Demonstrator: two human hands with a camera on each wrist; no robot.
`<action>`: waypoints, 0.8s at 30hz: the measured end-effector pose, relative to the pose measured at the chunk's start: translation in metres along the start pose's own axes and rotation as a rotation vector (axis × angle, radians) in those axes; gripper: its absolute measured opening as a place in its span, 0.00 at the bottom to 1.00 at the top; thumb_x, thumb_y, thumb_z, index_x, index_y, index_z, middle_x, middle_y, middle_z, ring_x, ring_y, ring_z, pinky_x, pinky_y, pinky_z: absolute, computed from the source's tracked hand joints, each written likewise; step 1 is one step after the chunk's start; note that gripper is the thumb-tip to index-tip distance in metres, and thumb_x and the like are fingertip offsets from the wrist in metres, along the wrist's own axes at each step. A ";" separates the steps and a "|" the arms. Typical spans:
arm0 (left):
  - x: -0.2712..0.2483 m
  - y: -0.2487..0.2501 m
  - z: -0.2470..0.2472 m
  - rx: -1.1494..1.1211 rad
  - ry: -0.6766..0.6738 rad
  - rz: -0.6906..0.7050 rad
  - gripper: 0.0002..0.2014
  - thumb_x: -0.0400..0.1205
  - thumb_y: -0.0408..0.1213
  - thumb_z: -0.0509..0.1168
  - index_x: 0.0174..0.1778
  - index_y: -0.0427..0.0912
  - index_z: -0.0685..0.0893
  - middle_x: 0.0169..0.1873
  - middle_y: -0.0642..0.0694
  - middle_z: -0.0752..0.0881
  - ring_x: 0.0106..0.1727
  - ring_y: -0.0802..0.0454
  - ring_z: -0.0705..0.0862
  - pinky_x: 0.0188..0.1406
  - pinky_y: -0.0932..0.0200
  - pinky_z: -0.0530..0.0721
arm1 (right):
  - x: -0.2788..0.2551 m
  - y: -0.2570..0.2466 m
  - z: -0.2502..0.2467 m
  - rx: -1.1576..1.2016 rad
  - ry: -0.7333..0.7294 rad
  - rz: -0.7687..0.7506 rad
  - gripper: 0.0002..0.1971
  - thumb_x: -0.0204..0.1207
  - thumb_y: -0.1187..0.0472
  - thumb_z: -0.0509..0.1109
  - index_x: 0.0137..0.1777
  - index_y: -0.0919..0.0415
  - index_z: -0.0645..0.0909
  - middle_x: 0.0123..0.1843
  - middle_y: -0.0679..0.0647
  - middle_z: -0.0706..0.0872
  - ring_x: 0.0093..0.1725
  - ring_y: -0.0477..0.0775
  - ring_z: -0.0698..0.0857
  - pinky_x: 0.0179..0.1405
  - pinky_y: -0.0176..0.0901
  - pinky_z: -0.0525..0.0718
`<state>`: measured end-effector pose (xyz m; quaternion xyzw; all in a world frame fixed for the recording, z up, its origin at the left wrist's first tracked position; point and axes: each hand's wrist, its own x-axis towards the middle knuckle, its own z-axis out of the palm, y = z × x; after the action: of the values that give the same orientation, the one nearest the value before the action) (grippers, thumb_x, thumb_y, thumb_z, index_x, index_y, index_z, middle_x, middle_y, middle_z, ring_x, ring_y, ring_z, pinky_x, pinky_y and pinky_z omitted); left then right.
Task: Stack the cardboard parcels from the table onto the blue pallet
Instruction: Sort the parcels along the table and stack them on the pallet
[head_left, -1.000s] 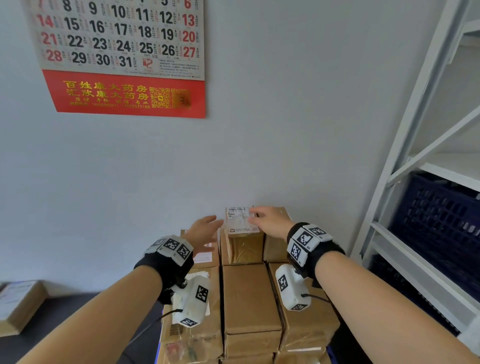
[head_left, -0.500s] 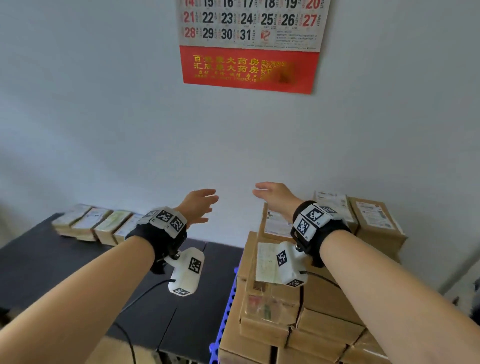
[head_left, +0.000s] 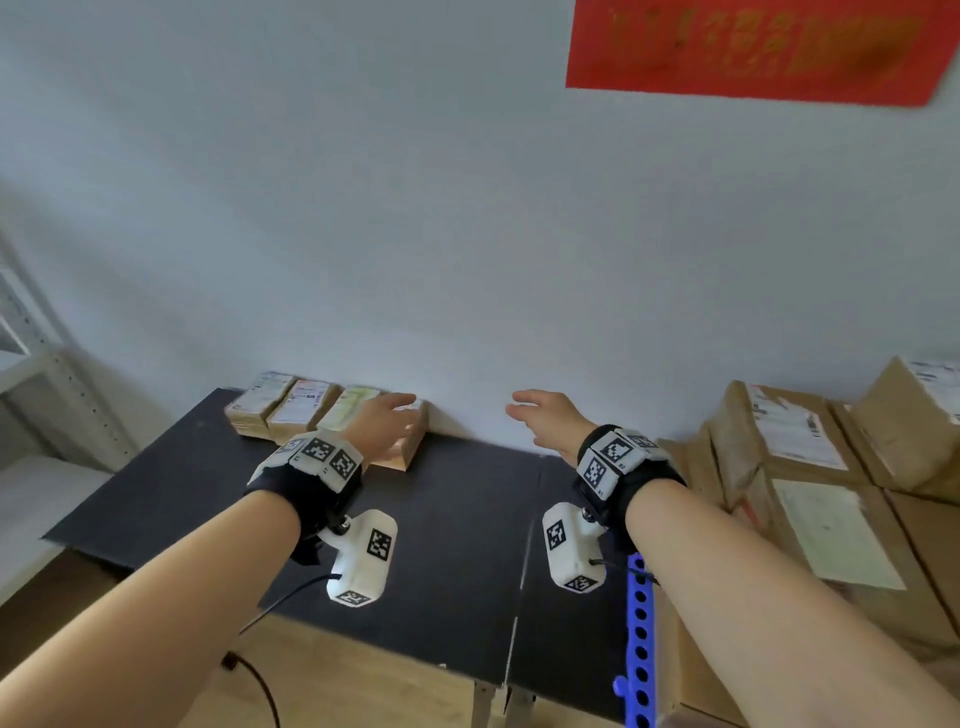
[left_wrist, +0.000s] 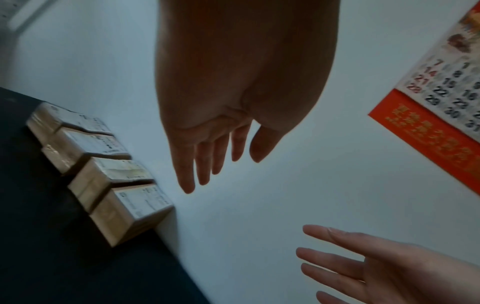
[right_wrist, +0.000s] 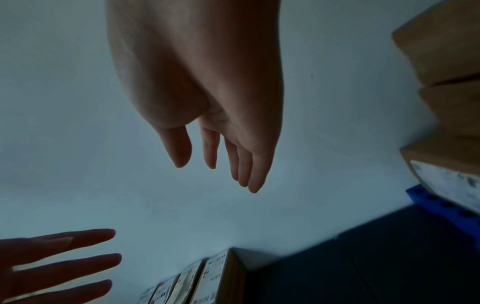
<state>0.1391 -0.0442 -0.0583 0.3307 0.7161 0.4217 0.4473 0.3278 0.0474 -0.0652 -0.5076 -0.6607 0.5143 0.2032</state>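
Observation:
Several small cardboard parcels (head_left: 291, 410) with white labels stand in a row against the wall on the black table (head_left: 208, 499). My left hand (head_left: 387, 421) reaches over the rightmost parcel (head_left: 413, 441), fingers straight, holding nothing; in the left wrist view the left hand (left_wrist: 207, 156) hangs above the row (left_wrist: 109, 176). My right hand (head_left: 545, 415) is in the air to the right, fingers spread and empty. Stacked brown parcels (head_left: 800, 467) sit on the blue pallet (head_left: 638, 623) at the right.
A red calendar (head_left: 748, 47) hangs on the wall above. A white metal shelf (head_left: 31, 374) stands at the far left. A black cable (head_left: 260, 686) hangs below the table's front edge. The wall rises right behind the parcels.
My view has swung left from the pallet stack to the table. Both hands left the stacked parcel and moved left, the left hand now over the rightmost table parcel.

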 end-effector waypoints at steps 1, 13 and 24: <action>0.007 -0.008 -0.014 -0.001 0.006 -0.018 0.20 0.85 0.29 0.57 0.74 0.37 0.71 0.46 0.45 0.77 0.47 0.49 0.79 0.52 0.55 0.81 | 0.006 0.000 0.015 0.001 -0.004 0.014 0.24 0.81 0.59 0.65 0.76 0.62 0.71 0.76 0.59 0.73 0.70 0.55 0.74 0.72 0.47 0.72; 0.093 -0.090 -0.096 -0.035 -0.014 -0.228 0.21 0.86 0.34 0.57 0.76 0.43 0.69 0.57 0.45 0.75 0.61 0.49 0.75 0.69 0.46 0.73 | 0.090 0.020 0.135 -0.035 -0.055 0.179 0.25 0.80 0.59 0.66 0.77 0.62 0.70 0.62 0.57 0.77 0.64 0.52 0.76 0.75 0.52 0.71; 0.178 -0.139 -0.113 -0.012 -0.003 -0.372 0.22 0.85 0.35 0.58 0.76 0.44 0.70 0.65 0.42 0.77 0.64 0.48 0.77 0.68 0.48 0.76 | 0.200 0.059 0.191 -0.003 -0.091 0.333 0.31 0.79 0.61 0.67 0.81 0.62 0.61 0.79 0.61 0.68 0.76 0.59 0.70 0.76 0.55 0.70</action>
<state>-0.0464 0.0137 -0.2199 0.1905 0.7617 0.3354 0.5206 0.1234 0.1302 -0.2423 -0.5866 -0.5767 0.5623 0.0843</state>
